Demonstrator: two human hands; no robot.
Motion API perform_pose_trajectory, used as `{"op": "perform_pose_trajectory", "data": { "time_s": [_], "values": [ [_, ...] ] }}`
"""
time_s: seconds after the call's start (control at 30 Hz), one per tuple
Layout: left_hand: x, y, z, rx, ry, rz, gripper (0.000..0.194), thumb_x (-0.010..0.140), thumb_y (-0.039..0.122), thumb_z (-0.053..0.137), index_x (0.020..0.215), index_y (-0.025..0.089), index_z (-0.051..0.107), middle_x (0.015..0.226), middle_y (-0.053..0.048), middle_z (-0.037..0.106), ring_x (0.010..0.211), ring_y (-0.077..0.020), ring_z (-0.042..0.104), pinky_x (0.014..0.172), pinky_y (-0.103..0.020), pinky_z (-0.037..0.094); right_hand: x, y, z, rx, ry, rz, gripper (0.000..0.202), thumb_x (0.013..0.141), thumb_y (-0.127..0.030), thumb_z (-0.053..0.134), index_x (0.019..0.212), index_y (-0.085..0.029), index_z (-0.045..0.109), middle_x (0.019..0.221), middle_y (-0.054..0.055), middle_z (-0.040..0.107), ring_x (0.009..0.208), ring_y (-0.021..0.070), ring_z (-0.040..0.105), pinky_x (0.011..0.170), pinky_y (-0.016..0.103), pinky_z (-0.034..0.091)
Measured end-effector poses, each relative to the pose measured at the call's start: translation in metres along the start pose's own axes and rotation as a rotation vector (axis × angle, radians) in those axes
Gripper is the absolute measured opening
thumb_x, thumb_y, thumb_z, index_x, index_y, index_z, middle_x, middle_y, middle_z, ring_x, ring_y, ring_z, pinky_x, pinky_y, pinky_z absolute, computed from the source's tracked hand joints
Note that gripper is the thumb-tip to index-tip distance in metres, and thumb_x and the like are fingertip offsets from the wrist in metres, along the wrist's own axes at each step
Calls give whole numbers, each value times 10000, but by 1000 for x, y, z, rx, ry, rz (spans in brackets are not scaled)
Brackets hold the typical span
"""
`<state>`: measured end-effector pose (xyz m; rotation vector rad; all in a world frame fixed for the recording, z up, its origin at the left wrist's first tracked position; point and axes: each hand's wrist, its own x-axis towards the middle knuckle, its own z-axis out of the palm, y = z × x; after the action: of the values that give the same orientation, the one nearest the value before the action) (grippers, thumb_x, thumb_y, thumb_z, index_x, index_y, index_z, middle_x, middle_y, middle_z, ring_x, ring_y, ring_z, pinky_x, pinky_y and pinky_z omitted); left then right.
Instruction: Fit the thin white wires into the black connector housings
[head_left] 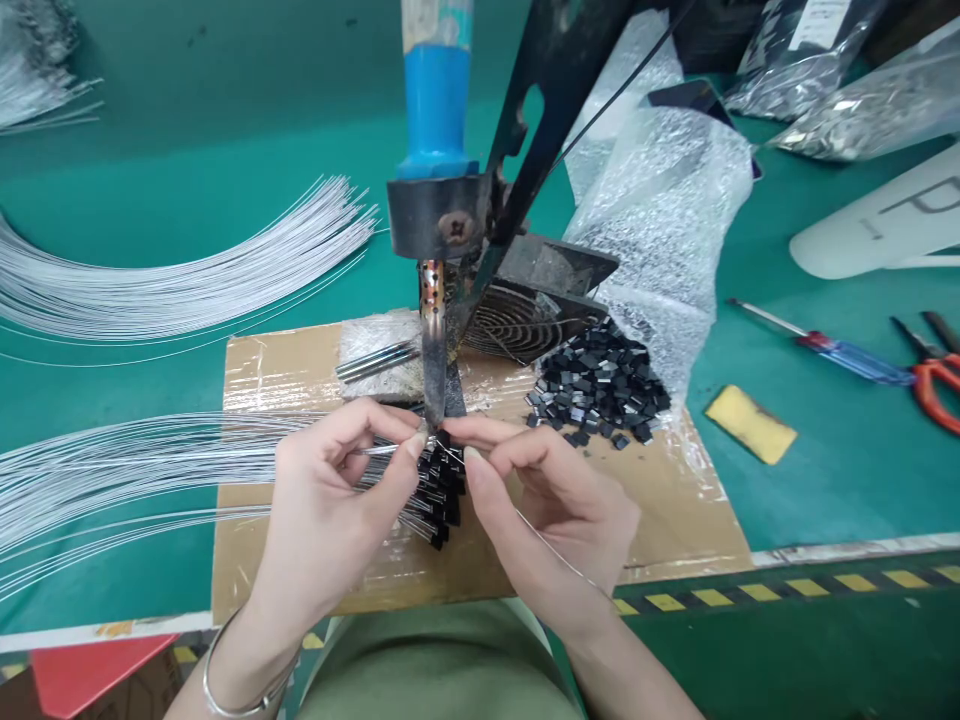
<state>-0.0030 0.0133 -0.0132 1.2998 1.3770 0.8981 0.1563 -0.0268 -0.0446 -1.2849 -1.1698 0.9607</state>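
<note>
A blue-handled soldering iron [437, 110] hangs in a black stand, its tip pointing down between my hands. My left hand [345, 490] pinches the end of a thin grey wire just left of the tip. Close to the tip on the right, my right hand [551, 500] pinches a thin solder strand [559, 555], which trails back over the wrist. Under the fingertips lies a bundle of wires ending in black connectors [442, 510]. The small part right at the tip is partly covered by my fingers.
Loose black pieces [600, 385] lie heaped on the cardboard [675, 510], near bubble wrap [660, 220]. A bundle of grey wires [187, 280] is at left. On the right are a yellow sponge [751, 424], a screwdriver [855, 358], red-handled pliers [937, 390] and a white cup [877, 220].
</note>
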Motion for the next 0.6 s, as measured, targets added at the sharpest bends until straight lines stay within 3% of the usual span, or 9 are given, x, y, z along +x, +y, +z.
{"op": "perform_pose_trajectory", "data": {
  "time_s": [0.37,0.5,0.6],
  "values": [
    [-1,-6,0,48,-4,-33,106,866,165,752,772,204,724,832,-6,765,709,-129,664,608,-223,476,-2,5,-4,25,-1,33,182,971,-153,687,820,-232,625,1104,57,835,1017,218,802,917,358,615],
    [-6,-11,-1,193,19,-1,98,884,190,736,787,200,730,867,-15,775,570,-96,508,484,-242,331,5,14,-22,-74,239,17,212,956,-209,710,761,-229,632,966,50,833,938,226,794,872,365,597],
    [-9,-15,-4,273,34,45,97,895,210,735,799,199,743,899,-18,769,542,-85,444,473,-233,339,8,27,-40,-333,432,2,220,929,-268,735,736,-223,640,920,64,822,899,242,786,864,381,572]
  ]
}}
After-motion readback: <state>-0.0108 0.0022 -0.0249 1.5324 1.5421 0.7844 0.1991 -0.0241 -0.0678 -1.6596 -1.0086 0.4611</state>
